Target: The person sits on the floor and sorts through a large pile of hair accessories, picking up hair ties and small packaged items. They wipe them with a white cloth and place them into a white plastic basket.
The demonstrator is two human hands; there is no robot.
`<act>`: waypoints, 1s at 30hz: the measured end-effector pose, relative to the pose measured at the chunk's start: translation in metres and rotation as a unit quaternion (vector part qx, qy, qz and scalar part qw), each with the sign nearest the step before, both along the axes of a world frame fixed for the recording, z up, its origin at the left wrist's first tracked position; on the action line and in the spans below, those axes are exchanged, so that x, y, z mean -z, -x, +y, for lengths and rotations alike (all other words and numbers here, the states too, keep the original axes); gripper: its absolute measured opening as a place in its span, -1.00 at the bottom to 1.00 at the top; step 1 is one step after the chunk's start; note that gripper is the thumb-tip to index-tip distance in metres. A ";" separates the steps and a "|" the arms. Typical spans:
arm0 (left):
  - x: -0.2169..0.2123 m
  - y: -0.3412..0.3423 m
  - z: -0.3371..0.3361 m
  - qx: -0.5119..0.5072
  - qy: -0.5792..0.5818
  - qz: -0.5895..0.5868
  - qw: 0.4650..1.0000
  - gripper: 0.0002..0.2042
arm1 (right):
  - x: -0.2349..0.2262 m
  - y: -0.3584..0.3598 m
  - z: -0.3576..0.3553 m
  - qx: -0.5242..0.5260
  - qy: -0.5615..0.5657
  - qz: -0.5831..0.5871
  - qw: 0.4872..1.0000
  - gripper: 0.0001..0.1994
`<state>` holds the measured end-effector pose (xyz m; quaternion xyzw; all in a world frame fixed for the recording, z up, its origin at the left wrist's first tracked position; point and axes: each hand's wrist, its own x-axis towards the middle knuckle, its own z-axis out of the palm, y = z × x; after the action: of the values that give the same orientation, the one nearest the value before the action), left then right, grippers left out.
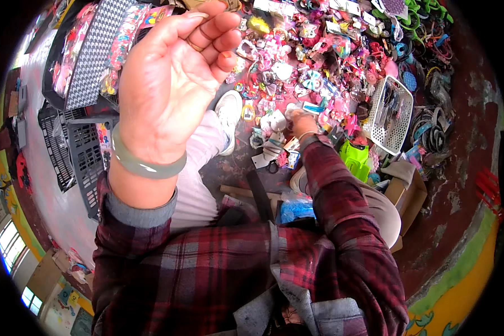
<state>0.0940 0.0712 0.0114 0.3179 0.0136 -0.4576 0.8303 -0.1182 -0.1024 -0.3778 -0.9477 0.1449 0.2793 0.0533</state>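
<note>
My left hand (173, 89) is raised close to the camera, palm in view, with its fingers loosely curled and nothing in the palm. A grey-green bangle (145, 161) rings that wrist. Farther down, my right hand (303, 123) reaches into a broad pile of small hair accessories (319, 73), mostly pink and red. Its fingers are small and partly hidden, so whether they grip anything does not show. Beside them lie a pale round piece (273, 121) and a blue-and-white packet (313, 107). A light blue bow (311, 80) lies just beyond.
A white perforated basket (391, 115) with slender items stands right of the pile. Near my right forearm are a bright green plastic piece (355, 159) and an opened cardboard box (409, 196). Dark plastic crates (87, 162) and a houndstooth-patterned box (98, 50) are at left. My white shoe (228, 115) borders the pile.
</note>
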 end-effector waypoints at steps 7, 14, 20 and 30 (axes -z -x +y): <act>0.004 0.002 -0.007 0.021 0.014 -0.016 1.000 -0.76 | -0.002 0.011 -0.088 0.522 -0.305 -0.242 0.759 -0.80; 0.009 0.007 -0.005 0.023 -0.023 -0.054 0.998 -0.78 | -0.132 -0.040 -0.066 0.468 -0.776 -0.222 0.360 -0.62; 0.023 0.018 -0.013 0.044 -0.164 -0.118 0.978 -0.71 | -0.215 -0.069 -0.031 0.285 -0.862 -0.241 0.342 -0.52; 0.037 0.029 -0.018 0.163 -0.130 -0.069 0.976 -0.64 | -0.277 -0.081 -0.007 0.235 -0.902 -0.239 0.270 -0.50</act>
<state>0.0653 0.0537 -0.0253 0.4517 -0.0363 -0.5584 0.6948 -0.0377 -0.1096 -0.1008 -0.2408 -0.0031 -0.0331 0.9700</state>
